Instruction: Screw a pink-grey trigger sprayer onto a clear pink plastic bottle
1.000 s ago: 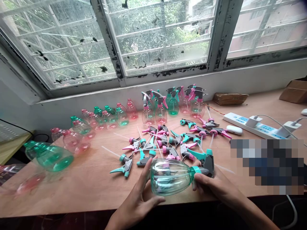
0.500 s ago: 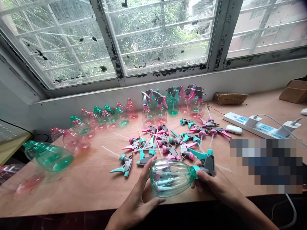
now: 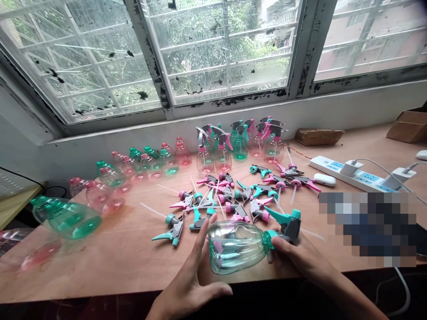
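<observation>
a: where is the green bottle (image 3: 236, 247)?

b: up in the air by the near edge of the desk (image 3: 123, 262), lying on its side.

a: what has it?

b: the right hand (image 3: 300, 253). its grip is clamped on the neck, just by the teal and gray spray top (image 3: 290, 226). i think that spot is thin and easy to hold.

a: and the left hand (image 3: 195, 273)?

b: its grip is wide, thumb and fingers apart, around the fat end. maybe that is to steady it. i can't tell if it touches.

a: what's in the bottle?

b: nothing wet that i see. the bits of color look like loose spray tops (image 3: 240, 210) showing through.

a: and the others?

b: bare bottles (image 3: 74, 218) are on the left. bottles with tops (image 3: 223, 158) stand by the wall (image 3: 350, 109), maybe so the 2 kinds don't mix.
</observation>
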Tool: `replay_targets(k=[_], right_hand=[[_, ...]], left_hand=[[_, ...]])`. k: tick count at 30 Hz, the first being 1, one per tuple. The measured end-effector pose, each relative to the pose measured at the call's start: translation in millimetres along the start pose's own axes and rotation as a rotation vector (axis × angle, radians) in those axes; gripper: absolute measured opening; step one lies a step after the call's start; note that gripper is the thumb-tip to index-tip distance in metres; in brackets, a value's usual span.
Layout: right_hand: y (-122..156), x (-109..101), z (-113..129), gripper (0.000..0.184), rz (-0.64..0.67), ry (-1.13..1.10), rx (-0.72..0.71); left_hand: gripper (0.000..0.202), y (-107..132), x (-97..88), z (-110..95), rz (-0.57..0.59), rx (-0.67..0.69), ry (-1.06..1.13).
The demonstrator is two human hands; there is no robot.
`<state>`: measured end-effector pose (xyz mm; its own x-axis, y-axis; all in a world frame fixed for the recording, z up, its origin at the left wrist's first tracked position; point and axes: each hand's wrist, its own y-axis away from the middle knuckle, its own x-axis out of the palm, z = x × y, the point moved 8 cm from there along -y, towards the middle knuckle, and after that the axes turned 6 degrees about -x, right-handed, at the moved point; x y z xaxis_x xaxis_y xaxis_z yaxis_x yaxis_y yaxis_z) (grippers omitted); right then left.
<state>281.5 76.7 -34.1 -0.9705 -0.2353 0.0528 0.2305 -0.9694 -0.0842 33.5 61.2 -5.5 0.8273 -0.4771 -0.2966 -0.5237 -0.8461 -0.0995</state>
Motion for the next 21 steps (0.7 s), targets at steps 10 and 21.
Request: replay_targets(k=[10, 21], right_hand=[[0.8, 3.8, 1.8, 0.065, 0.054, -0.046, 0.023], [7.1, 9.9, -9.7, 0.063, 0.065, -0.069, 0.117]], left_hand=[[0.096, -1.9, -3.0, 2.1, 0.014, 0.025, 0.057], [0.101, 2.7, -7.4, 0.1, -0.118, 0.086, 0.017]])
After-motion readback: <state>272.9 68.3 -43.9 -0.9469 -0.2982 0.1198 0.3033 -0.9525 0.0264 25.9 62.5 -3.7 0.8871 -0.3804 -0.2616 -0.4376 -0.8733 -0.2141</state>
